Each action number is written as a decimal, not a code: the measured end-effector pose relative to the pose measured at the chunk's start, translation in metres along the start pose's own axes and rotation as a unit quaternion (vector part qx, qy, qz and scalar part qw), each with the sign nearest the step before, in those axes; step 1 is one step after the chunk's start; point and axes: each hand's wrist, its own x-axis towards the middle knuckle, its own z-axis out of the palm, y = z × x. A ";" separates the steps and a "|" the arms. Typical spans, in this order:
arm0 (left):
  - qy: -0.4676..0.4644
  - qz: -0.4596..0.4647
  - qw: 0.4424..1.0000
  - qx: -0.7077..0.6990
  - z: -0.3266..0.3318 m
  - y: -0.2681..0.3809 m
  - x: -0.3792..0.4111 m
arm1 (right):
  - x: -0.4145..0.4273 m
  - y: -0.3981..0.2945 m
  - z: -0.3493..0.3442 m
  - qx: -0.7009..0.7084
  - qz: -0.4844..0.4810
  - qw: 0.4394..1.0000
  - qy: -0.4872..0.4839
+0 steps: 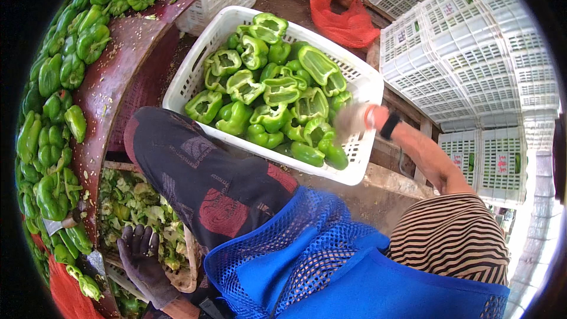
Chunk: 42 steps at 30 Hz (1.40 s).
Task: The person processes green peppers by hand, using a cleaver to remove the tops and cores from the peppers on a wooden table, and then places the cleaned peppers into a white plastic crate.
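Observation:
My left hand, in a dark glove, is held over a container of green pepper trimmings, its fingers extended and nothing in them. My right hand is blurred by motion at the near right end of a white plastic basket. It wears a pale glove, and a black band circles the wrist. Whether it holds anything cannot be made out. Halved and cut green bell peppers are heaped in the basket, many with their hollow insides showing.
Whole green peppers cover the seed-strewn, dark red tabletop on the left. A knife and another metal blade lie there. White crates are stacked at right. Red mesh netting lies beyond the basket.

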 end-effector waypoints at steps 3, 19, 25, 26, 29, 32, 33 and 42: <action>0.025 -0.010 1.000 -0.008 -0.001 0.004 0.000 | 0.025 0.024 -0.058 0.102 0.100 0.886 0.441; 0.036 -0.032 0.999 -0.023 0.014 0.003 -0.017 | 0.082 0.022 -0.175 0.088 0.072 0.789 0.604; 0.051 -0.016 0.998 -0.031 -0.006 0.008 -0.015 | 0.087 0.048 -0.157 0.101 0.050 0.767 0.632; 0.079 -0.005 0.997 -0.022 -0.004 0.008 -0.016 | 0.067 0.048 -0.135 0.018 0.069 0.746 0.662; 0.061 -0.018 0.998 -0.030 -0.009 0.003 -0.004 | 0.039 0.056 -0.047 -0.130 0.152 0.705 0.681; 0.011 -0.003 1.000 -0.027 -0.010 -0.004 0.001 | 0.034 -0.001 0.044 -0.064 0.096 0.807 0.579; 0.009 0.003 0.999 -0.030 -0.006 -0.003 0.000 | 0.034 0.000 0.044 -0.122 0.069 0.779 0.611; -0.007 -0.013 0.999 -0.034 -0.003 -0.004 0.000 | 0.083 -0.026 -0.120 0.162 0.018 0.801 0.576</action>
